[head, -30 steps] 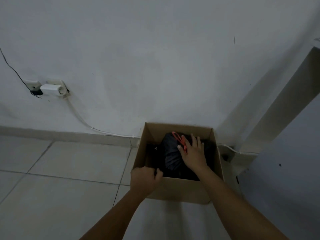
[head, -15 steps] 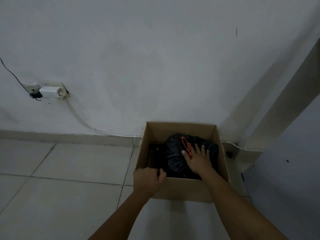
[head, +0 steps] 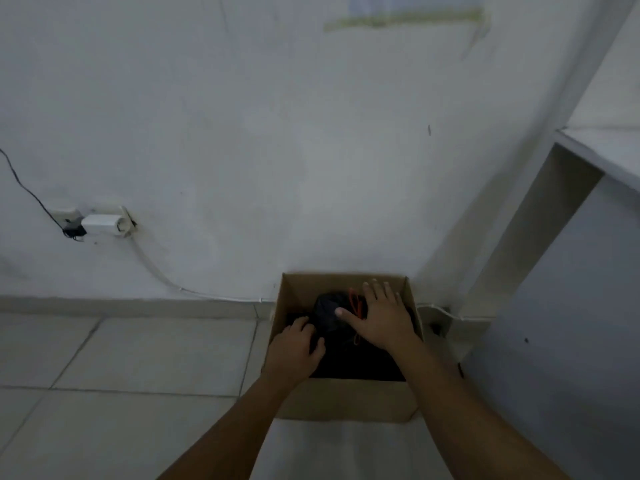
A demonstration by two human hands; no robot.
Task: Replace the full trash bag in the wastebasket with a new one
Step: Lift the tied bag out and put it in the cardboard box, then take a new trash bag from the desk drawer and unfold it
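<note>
A brown cardboard box [head: 346,400] sits on the tiled floor [head: 138,358], right up against the white wall [head: 277,150]. It is at about 6 o'clock in the view, a little to the right. The box is open at the top.

Inside the box is a black trash bag [head: 329,313]. It looks full and bunched up. An orange tie [head: 354,304] runs over the top of the bag. The bag fills most of the box, and the bottom of the box is too dark to see.

The right hand [head: 379,315] lies flat on top of the bag, on the 3 o'clock side of it. Its fingers are straight and spread apart, pointing to 12 o'clock. The thumb sticks out toward 9 o'clock and touches the bag. The orange tie is just beside the thumb.

The left hand [head: 294,348] is at the 8 o'clock corner of the box. Its fingers are curled and dip into the box next to the bag. I cannot tell if they are holding the bag or the edge of the box.

On the wall at 9 o'clock is a white plug [head: 102,224] in a socket. A white cord [head: 156,268] runs from it down along the wall to the box. A pale shelf [head: 602,147] stands at 3 o'clock.
</note>
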